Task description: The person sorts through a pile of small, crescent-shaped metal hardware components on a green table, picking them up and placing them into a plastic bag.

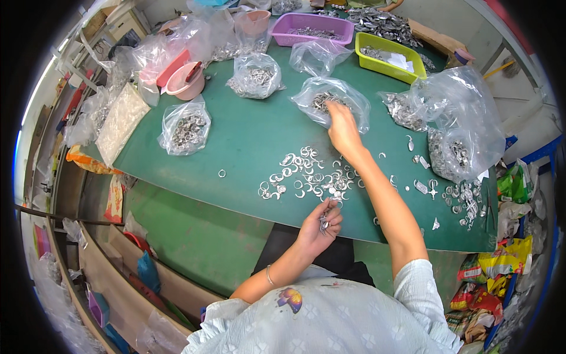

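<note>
My left hand (pixel 321 225) is at the table's near edge, its fingers curled around several small silver metal pieces (pixel 323 223). Just beyond it lies a loose spread of silver crescent-shaped and ring-like pieces (pixel 305 168). My right hand (pixel 344 127) reaches across the spread to an open clear plastic bag (pixel 359 112) of similar small metal pieces (pixel 324 99). Its fingers are drawn together, with the tips down at the bag's contents. Whatever they pinch is hidden. A single ring (pixel 221 173) lies apart on the left.
More bags of metal parts stand on the green table (pixel 236 130), including one at left (pixel 186 133) and one at right (pixel 451 153). A pink bowl (pixel 186 81), a purple basket (pixel 283 39) and a yellow-green basket (pixel 389 69) are farther back. Mixed pieces (pixel 469 197) lie at right.
</note>
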A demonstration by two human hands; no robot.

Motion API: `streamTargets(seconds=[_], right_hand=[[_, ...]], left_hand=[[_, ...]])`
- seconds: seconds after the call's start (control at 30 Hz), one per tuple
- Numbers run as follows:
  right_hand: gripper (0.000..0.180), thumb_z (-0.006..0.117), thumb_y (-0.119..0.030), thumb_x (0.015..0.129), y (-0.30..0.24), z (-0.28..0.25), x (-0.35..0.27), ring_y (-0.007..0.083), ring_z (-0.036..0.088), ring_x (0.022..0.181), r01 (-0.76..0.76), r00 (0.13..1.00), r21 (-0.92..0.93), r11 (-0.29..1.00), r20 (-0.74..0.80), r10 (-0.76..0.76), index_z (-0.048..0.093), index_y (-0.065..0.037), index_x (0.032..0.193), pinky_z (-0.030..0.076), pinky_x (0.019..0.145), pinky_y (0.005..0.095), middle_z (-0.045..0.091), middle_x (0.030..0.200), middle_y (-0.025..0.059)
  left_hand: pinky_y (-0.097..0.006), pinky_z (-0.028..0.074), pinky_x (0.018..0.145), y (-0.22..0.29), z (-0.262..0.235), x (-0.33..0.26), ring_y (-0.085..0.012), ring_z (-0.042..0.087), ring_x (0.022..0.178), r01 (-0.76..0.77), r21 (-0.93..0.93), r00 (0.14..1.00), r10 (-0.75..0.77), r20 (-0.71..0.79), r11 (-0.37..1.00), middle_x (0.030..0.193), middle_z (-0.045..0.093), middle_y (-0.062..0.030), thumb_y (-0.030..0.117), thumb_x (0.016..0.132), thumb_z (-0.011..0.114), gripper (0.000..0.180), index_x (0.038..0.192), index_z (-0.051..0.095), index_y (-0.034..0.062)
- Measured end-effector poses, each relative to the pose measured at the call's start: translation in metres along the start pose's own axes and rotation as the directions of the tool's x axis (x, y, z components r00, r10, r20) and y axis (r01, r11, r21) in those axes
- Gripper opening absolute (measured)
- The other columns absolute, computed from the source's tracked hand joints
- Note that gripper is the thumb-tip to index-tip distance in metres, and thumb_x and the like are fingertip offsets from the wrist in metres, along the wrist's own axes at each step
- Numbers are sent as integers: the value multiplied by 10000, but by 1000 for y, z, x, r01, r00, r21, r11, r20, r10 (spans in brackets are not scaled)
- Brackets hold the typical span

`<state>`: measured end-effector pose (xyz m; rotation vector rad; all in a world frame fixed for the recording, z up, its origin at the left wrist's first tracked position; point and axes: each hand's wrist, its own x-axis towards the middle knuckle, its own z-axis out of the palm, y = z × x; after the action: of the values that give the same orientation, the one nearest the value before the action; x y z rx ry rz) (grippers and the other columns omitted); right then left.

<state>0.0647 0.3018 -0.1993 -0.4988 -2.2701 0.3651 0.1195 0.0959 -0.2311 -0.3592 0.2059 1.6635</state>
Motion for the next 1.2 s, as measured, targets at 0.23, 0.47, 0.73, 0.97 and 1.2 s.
streamTargets(seconds=[0.23, 0.47, 0.73, 0.97, 1.2], right_hand=[[424, 448, 105, 712, -11, 9, -7, 368, 532, 1041, 2, 799, 230, 973, 585, -140, 522, 40, 1124, 431, 897, 413, 553, 1114, 239], [521, 402, 120, 708, 24, -11, 25, 349, 475, 1147, -130, 879, 66, 989, 470, 84, 451, 52, 1222, 355, 995, 372, 514, 1186, 255], [504, 355, 107, 736, 26, -7, 60, 409, 481, 1112, -412, 830, 16, 911, 420, 368, 370, 64, 1238, 366, 969, 426, 512, 1158, 293], [496, 379, 128, 692, 9, 14, 29, 375, 507, 1091, -214, 763, 191, 958, 645, 42, 479, 47, 1171, 392, 947, 391, 554, 1116, 250], [481, 381, 113, 705, 16, 6, 31, 358, 526, 1066, -230, 814, 117, 966, 568, 125, 480, 40, 1169, 398, 925, 386, 554, 1081, 278]], left_hand=[[-187, 267, 397, 19, -10, -6, -72, 308, 480, -4, 65, 996, -2, 94, 998, 573, 317, 22, 225, 936, 451, 205, 914, 559, 52], [-191, 260, 398, 53, 21, 5, -74, 318, 467, -138, 243, 988, 118, 96, 960, 574, 339, 19, 223, 943, 421, 232, 1035, 532, 42], [-200, 273, 401, 50, 11, 7, -79, 326, 476, -116, 239, 991, 98, 89, 964, 587, 348, 12, 217, 949, 405, 236, 1049, 540, 51], [-198, 278, 404, 46, 6, 8, -78, 324, 472, -101, 234, 994, 90, 57, 967, 582, 345, 14, 218, 948, 406, 236, 1043, 549, 56], [-197, 279, 402, 45, 7, 9, -77, 322, 470, -110, 231, 994, 103, 39, 967, 577, 339, 17, 216, 950, 397, 246, 1050, 547, 50]])
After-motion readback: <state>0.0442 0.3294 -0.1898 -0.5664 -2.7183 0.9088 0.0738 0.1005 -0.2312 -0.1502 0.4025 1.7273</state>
